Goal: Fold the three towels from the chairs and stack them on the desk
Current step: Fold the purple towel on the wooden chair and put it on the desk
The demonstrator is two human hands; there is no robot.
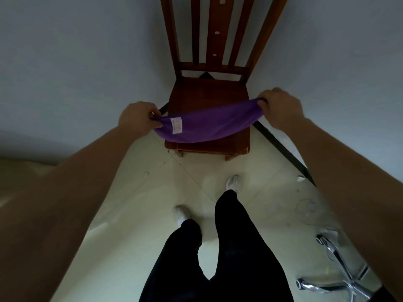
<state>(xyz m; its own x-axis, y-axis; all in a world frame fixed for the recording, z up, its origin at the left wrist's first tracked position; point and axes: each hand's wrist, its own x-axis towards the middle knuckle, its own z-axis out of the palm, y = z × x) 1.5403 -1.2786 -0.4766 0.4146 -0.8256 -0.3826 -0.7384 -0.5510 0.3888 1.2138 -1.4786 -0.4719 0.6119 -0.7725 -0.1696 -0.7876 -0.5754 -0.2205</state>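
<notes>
Sagging between left hand and right hand, purple towel, fingers pinching its corners

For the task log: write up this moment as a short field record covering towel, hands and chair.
towel: purple towel, stretched between both hands, sagging in the middle, white label showing
left hand: grips the towel's left end
right hand: grips its right end
chair: wooden chair, seat beneath the towel
contact: cannot tell whether towel touches seat
also: chrome chair base, lower right
</notes>
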